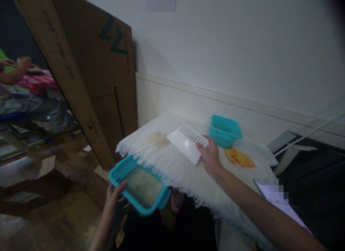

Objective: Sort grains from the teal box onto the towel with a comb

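My left hand (114,204) grips the near left rim of a teal plastic tub (159,199), which is held below the fringed front edge of a white tablecloth (185,175). Pale grains, which look like rice (144,186), cover the tub's floor. In my right hand (209,154) is a white plastic board with a row of slots (184,146), pinched at its right end and lying over the cloth. Just left of the board, a small heap of the same pale grains (156,138) is spread on the cloth.
A second teal tub (225,130) stands at the back, with a crumpled yellow cloth (239,157) and clear plastic (254,152) beside it. A tall cardboard box (107,74) rises at left. Papers (280,204) lie at right. Another person's arm (13,76) shows far left.
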Tool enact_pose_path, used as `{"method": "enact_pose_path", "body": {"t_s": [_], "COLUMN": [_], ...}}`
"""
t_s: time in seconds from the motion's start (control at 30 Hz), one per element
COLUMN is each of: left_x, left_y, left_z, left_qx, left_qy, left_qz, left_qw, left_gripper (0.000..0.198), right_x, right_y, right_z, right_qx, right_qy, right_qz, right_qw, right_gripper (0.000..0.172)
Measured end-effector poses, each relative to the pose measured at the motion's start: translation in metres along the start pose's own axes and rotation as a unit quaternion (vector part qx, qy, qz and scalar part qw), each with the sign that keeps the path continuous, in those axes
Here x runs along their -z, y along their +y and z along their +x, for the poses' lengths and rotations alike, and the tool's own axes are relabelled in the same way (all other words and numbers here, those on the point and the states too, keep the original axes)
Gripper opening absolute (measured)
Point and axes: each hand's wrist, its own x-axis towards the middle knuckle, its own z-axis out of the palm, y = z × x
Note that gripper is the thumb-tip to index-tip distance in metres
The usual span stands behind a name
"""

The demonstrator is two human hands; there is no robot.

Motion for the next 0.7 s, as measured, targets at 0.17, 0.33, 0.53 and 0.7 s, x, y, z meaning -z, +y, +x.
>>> {"method": "enact_pose_path", "body": {"t_s": [0.17,0.33,0.53,0.7], "left_x": [0.003,0.003,0.0,-0.002], "left_y": [0.004,0.008,0.01,0.012], "left_z": [0.008,0.015,0.011,0.007], "left_qx": [-0.002,0.005,-0.005,-0.014], "left_qy": [0.001,0.004,-0.009,-0.004], "left_qz": [-0.008,0.005,0.005,0.01], "left_qw": [1.0,1.0,1.0,1.0], "left_gripper": [0.069,0.068,0.073,0.076], "right_x": [0.002,-0.002,-0.01,-0.011], "right_y": [0.016,0.02,0.012,0.009], "right_z": [0.032,0.011,-0.024,-0.039], "right_qx": [-0.036,-0.077,-0.055,-0.056], "right_qy": [0.048,0.006,-0.079,-0.071], "right_qz": [-0.019,0.008,-0.007,-0.001], "right_qw": [0.998,0.997,0.995,0.996], "right_gripper": [0.06,0.065,0.062,0.062]}}
